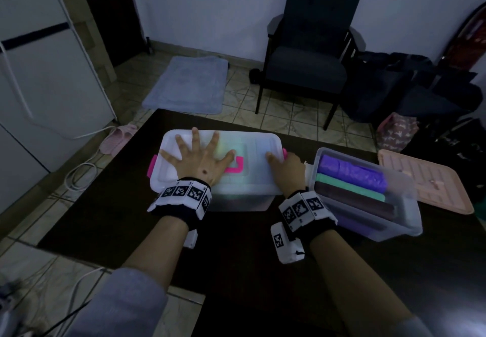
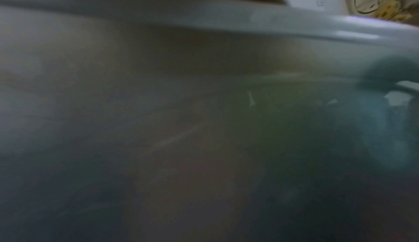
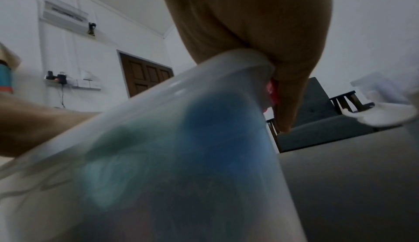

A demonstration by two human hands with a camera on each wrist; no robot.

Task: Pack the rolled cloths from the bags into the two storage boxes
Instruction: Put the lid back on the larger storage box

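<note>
A translucent storage box with its white lid (image 1: pixel 252 147) on stands mid-table, with a pink handle (image 1: pixel 235 169) and a pink latch (image 1: pixel 152 167) at its left end. My left hand (image 1: pixel 200 158) lies flat on the lid, fingers spread. My right hand (image 1: pixel 285 164) grips the lid's right end, thumb on top and fingers (image 3: pixel 290 93) curled down over the pink latch (image 3: pixel 271 88). Blue and green cloth (image 3: pixel 215 120) shows blurred through the box wall. To the right, a second open box (image 1: pixel 399 221) holds purple (image 1: pixel 352 172), green (image 1: pixel 347 185) and dark brown (image 1: pixel 352 200) rolled cloths.
A pink lid (image 1: pixel 426 181) lies on the dark table (image 1: pixel 236 257) right of the open box. Beyond the table are a dark armchair (image 1: pixel 310 55), dark bags (image 1: pixel 410 87), a patterned bag (image 1: pixel 397 134) and a floor mat (image 1: pixel 186 87). A white fridge (image 1: pixel 39 73) stands at left.
</note>
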